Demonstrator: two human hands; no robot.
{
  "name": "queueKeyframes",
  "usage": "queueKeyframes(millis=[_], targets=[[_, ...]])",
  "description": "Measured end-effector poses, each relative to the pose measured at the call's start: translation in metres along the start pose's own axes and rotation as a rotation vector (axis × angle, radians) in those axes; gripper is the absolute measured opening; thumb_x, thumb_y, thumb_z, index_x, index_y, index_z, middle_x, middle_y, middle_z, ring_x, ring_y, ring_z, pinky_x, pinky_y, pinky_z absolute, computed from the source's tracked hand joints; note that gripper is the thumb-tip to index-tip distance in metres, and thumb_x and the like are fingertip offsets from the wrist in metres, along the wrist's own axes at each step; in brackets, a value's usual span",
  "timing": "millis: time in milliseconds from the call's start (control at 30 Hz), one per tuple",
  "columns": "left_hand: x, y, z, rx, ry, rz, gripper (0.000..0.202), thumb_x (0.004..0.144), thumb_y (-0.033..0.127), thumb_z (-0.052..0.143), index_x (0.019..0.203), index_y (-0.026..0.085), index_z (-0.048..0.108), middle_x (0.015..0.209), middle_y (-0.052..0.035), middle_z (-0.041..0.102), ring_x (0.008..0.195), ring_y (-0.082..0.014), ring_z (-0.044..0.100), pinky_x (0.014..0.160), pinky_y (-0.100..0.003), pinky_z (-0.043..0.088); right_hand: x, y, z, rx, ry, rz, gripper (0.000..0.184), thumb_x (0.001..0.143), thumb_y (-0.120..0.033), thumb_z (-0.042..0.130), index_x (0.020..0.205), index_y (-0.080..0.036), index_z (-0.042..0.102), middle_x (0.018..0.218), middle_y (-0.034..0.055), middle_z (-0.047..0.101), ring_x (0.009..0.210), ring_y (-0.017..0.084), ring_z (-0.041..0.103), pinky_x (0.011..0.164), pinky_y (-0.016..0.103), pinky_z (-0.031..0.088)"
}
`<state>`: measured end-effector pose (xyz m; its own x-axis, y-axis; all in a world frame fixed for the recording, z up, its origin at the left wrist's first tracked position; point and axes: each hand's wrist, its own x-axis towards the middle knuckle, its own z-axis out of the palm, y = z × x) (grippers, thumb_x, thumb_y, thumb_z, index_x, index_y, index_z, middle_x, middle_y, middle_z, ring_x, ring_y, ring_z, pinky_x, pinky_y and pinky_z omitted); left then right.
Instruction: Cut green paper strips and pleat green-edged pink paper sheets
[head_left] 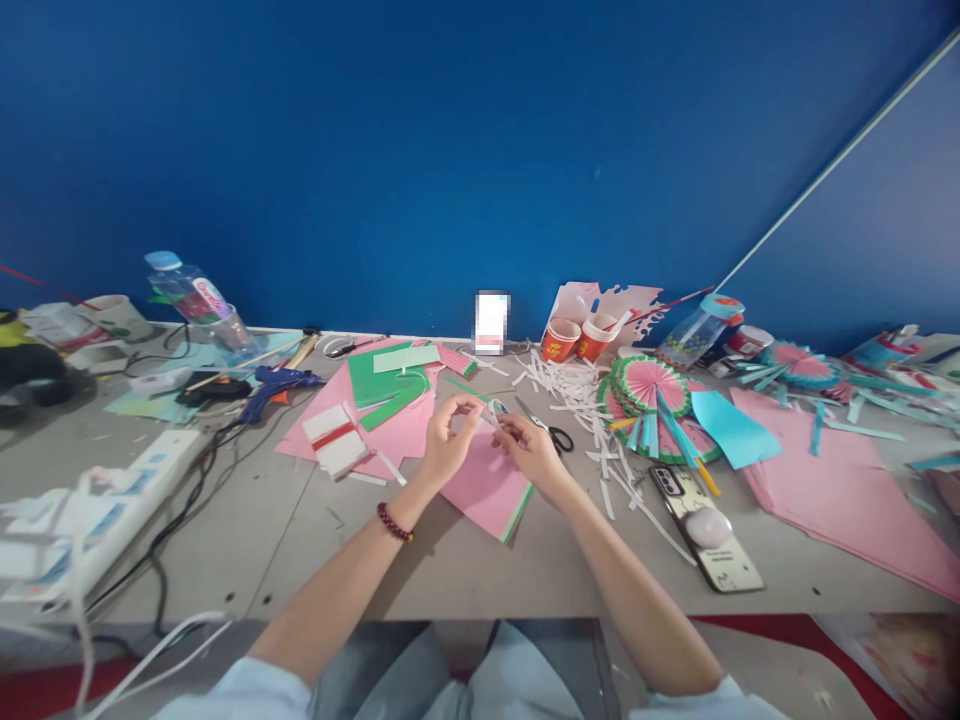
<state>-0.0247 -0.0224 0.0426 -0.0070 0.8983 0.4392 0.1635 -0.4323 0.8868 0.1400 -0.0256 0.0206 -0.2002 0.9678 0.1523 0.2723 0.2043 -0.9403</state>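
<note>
Both my hands meet over a pink paper sheet (484, 490) on the grey table (300, 540). My left hand (446, 440), with a dark red bead bracelet at the wrist, pinches a small white paper strip (491, 412). My right hand (529, 448) pinches the other end of the same strip. Black-handled scissors (553, 434) lie just right of my right hand. Stacked pink and green paper (390, 395) lies behind my left hand.
White paper strips (577, 390) are scattered at centre. Pink-and-green paper fans (649, 390), a phone (709, 525), two red cups (577, 340), a blue glue gun (274, 385), a water bottle (196, 298), a power strip (112, 505) with cables and large pink sheets (847, 490) surround the spot.
</note>
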Motion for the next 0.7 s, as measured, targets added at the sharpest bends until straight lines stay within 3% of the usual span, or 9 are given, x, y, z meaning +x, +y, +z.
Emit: queueKeyframes(millis=[200,367,700], targets=[[0.001,0.000,0.000,0.040,0.036,0.018,0.016,0.089,0.033,0.051,0.088,0.020,0.059,0.090,-0.0045,0.065,0.086,-0.0158,0.061,0.071,-0.026,0.049,0.001,0.000,0.000,0.078,-0.011,0.040,0.039,0.081,-0.040,0.056,0.110,-0.014,0.059,0.074,0.0041,0.067,0.062,0.012,0.056,0.053,0.022,0.043],[0.005,-0.009,0.000,0.092,0.096,0.044,0.015,0.089,0.032,0.052,0.088,0.020,0.060,0.090,-0.0040,0.066,0.087,-0.0160,0.061,0.078,-0.029,0.049,-0.002,-0.005,0.000,0.148,-0.051,0.105,0.044,0.080,-0.043,0.056,0.113,-0.014,0.059,0.077,0.0043,0.067,0.056,0.010,0.050,0.043,0.019,0.039],[0.005,-0.009,0.000,0.075,0.080,0.043,0.014,0.089,0.032,0.052,0.087,0.021,0.060,0.093,-0.0046,0.066,0.089,-0.0165,0.061,0.079,-0.030,0.050,-0.003,-0.003,0.000,0.194,-0.033,0.102,0.042,0.078,-0.044,0.060,0.109,-0.016,0.066,0.071,0.0031,0.066,0.054,0.009,0.048,0.040,0.017,0.039]])
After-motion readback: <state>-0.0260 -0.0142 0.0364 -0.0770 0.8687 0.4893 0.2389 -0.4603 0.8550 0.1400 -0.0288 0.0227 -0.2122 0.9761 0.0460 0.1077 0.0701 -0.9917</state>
